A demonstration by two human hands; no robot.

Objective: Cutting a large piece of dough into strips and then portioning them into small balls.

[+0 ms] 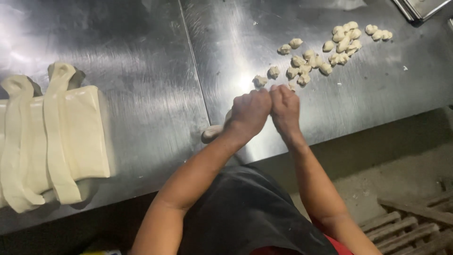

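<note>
Far left on the steel table (pixel 141 71): dough slab (pixel 80 137) with cut strips (pixel 54 141) draped over it, well apart from the hands. Centre, near the table's edge: left hand (pixel 250 112) clenched around a dough rope (pixel 212 132) — long axis running down-left out of the fist, free end resting on the steel. Right hand (pixel 284 106) touching the left, pinched shut at the rope's upper tip, tip itself hidden. Up and right, just beyond the knuckles: scattered dough bits (pixel 325 49) — right hand nearer. Tray (pixel 422 8) cut off at the corner.
</note>
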